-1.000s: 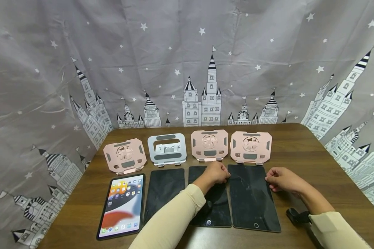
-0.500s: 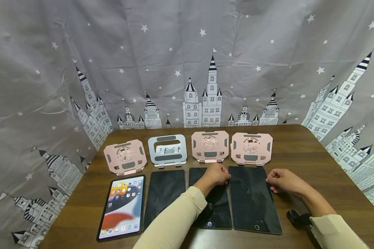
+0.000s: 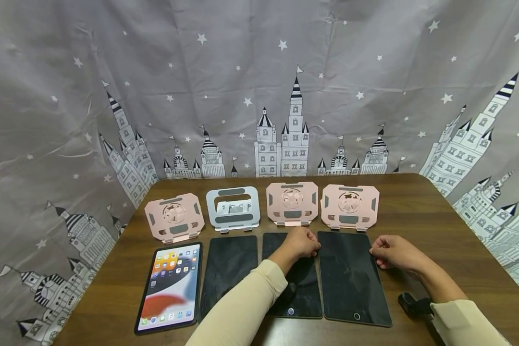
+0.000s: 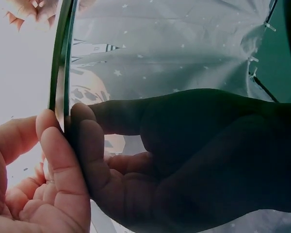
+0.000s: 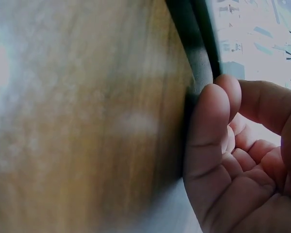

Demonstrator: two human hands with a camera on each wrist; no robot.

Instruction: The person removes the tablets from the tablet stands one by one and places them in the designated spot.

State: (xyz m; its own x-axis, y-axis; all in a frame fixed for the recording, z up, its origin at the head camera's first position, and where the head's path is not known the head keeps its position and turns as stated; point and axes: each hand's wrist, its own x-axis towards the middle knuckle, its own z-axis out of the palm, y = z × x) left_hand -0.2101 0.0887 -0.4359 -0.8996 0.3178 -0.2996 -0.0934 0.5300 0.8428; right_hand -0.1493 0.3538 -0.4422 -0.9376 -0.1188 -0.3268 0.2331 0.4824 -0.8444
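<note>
A black-screened tablet [image 3: 353,281] lies at the right end of a row of tablets, its round home button toward the front. My left hand [image 3: 302,242] pinches its left long edge near the far end. It reaches over the neighbouring dark tablet [image 3: 302,300], part of which the sleeve hides. On the opposite long edge, my right hand [image 3: 395,252] holds the same tablet between thumb and forefinger. Close up in the left wrist view, thumb and fingertips [image 4: 58,150] meet at the thin edge, mirrored in dark glass. The right fingertips [image 5: 213,104] press together at the dark rim.
Behind the tablets stand three pink tablet stands [image 3: 349,205] and a pale blue one [image 3: 232,209]. At the left lies a tablet with a lit home screen [image 3: 168,288], beside another dark tablet [image 3: 229,269]. A grey castle-print curtain [image 3: 259,96] hangs behind the wooden table [image 3: 419,211].
The view has shifted slightly. Both hands keep their places at the right-hand tablet's edges, and the tablets and stands have not moved.
</note>
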